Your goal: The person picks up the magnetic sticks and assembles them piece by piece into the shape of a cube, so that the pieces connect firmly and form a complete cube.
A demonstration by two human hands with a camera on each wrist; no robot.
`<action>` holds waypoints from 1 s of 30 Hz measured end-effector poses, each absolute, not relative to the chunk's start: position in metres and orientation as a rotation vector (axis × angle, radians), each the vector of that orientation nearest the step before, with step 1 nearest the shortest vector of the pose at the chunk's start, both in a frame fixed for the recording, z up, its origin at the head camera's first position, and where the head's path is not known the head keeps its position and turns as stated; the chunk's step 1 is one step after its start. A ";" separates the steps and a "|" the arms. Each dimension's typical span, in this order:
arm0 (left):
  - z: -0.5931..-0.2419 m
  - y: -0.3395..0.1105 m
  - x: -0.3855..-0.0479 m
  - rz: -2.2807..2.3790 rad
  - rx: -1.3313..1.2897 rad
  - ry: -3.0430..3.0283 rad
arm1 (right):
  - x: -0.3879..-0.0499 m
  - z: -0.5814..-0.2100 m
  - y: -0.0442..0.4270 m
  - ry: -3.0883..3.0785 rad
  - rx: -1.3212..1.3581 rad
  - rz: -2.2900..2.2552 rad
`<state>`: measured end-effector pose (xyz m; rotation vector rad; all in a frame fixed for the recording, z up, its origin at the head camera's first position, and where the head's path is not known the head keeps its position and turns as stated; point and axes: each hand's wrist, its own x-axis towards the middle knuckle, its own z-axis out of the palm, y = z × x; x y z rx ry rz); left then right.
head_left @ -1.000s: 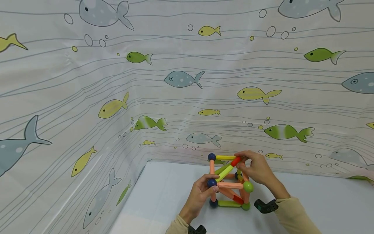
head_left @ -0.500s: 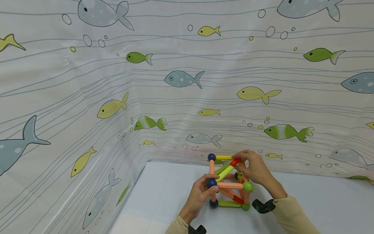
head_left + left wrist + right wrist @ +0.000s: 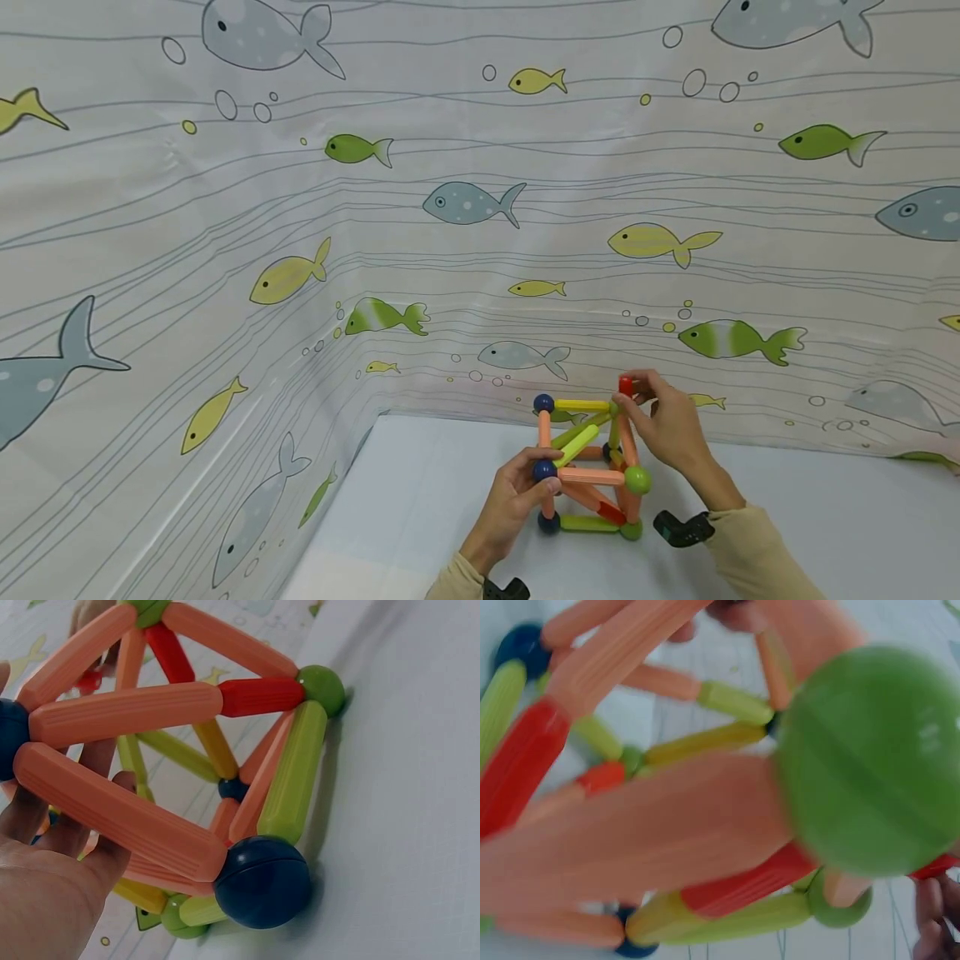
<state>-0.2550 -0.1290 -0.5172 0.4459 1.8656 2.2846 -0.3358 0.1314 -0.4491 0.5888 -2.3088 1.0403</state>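
Observation:
A cube-like frame of salmon, yellow, green and red magnetic rods joined by balls stands on the table. My left hand holds it at the near upper navy ball. From that ball a yellow-green rod slants up to the right, its far end free. Above the frame's far upper right corner, my right hand pinches a short red rod, which stands roughly upright. In the left wrist view, left fingers reach behind the salmon rods. A green ball fills much of the right wrist view.
The white table spreads to both sides of the frame. Behind it rises a pale cloth wall printed with fish and wavy lines. A black wrist device sits at the right sleeve, another at the left.
The red rod has come away from the free end of the slanting yellow-green rod. My right hand has lifted it up and to the right. The left hand and the frame stay put.

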 end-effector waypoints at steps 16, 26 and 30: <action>-0.518 -0.129 -0.257 2.283 0.430 1.868 | -0.331 -0.448 0.135 -2.632 0.431 1.418; -0.518 -0.129 -0.256 2.285 0.430 1.864 | -0.332 -0.450 0.138 -2.619 0.598 1.414; -0.517 -0.129 -0.255 2.280 0.430 1.871 | -0.331 -0.450 0.135 -2.606 0.613 1.357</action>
